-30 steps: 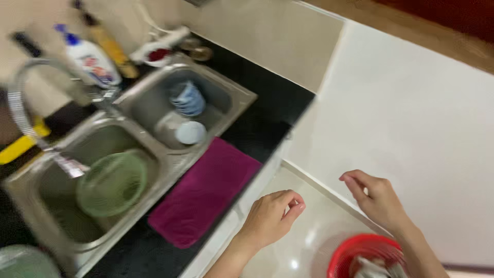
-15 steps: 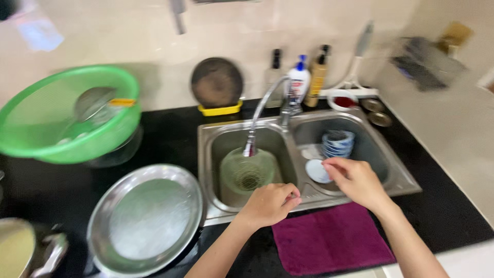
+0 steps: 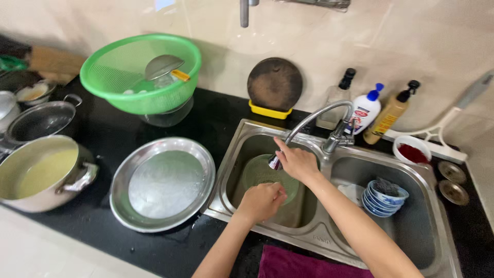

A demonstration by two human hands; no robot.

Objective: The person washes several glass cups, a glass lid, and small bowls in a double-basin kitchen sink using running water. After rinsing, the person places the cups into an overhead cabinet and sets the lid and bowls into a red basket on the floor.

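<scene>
My right hand has risen from beside the stacked bowls to the faucet spout, my left hand reaching farther over the left basin.

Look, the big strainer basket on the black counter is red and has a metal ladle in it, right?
Not quite. The strainer basket is green, not red, as the head view shows. It does sit on the black counter, and a metal ladle lies in it.
</scene>
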